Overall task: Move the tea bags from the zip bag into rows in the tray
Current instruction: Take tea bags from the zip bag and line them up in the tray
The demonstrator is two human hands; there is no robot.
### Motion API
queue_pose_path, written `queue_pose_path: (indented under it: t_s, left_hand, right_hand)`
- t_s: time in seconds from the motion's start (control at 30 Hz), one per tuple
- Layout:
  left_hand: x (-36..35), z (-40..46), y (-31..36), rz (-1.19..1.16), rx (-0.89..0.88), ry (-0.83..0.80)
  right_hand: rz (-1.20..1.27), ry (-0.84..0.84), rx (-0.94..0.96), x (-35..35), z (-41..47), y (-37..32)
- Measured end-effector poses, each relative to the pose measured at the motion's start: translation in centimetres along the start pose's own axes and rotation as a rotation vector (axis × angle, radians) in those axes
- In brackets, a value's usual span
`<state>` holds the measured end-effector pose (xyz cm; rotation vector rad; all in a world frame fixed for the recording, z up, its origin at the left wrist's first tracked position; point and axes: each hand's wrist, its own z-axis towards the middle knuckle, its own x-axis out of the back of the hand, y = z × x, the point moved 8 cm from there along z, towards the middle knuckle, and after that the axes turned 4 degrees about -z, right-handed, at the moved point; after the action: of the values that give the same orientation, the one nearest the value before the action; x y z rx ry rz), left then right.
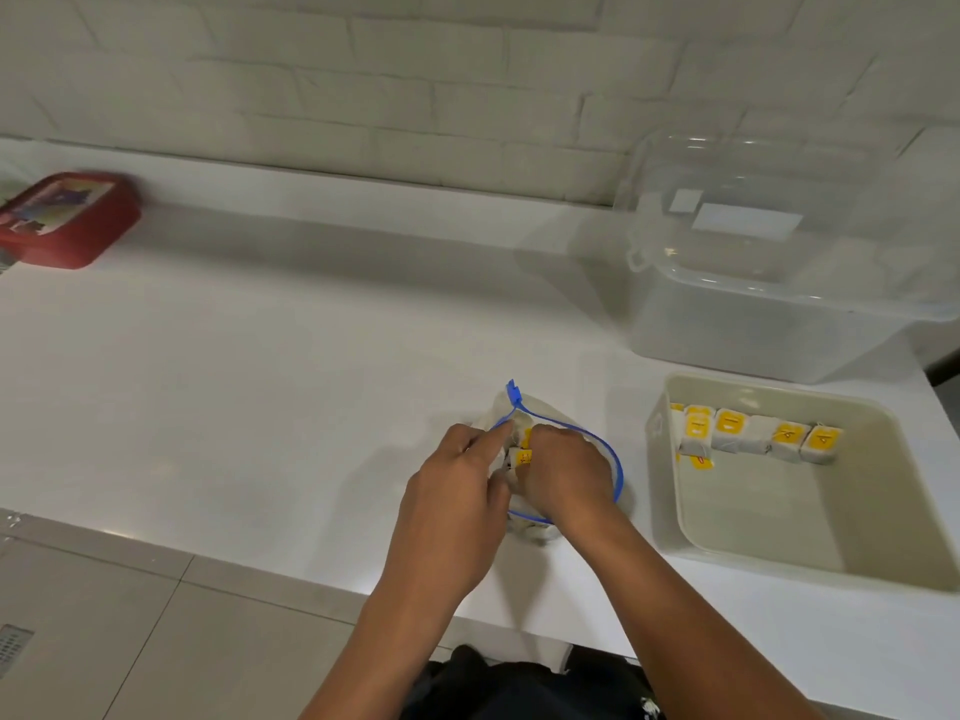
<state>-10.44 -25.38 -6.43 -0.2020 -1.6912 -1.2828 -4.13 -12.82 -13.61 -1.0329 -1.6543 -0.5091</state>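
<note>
At lower centre of the frame, a clear plastic zip bag with a blue seal [597,441] is shown lying on the white table [260,387]. The left hand [457,491] is closed on the bag's near edge, while the right hand [563,475] is buried in the opening; what it grips cannot be told. At right, one row of white, yellow-tagged tea bags [753,433] is laid along the far end of the beige rectangular plastic tray [670,511]. Most of the tray floor is bare, so the task is judged early, with several rows left.
</note>
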Motion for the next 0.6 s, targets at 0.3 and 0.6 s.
queue_pose_path:
  t_s: [0.3,0.6]
  left_hand:
    - [0.2,-0.4,-1.0,0.063,0.014,0.019]
    - [1.1,-1.0,-0.6,0.006,-0.092,0.033]
  right_hand:
    - [0.631,-0.011,0.105,4.2,-4.2,-1.4]
    - [1.114,-0.168,-0.013,5.7,-7.4,0.2]
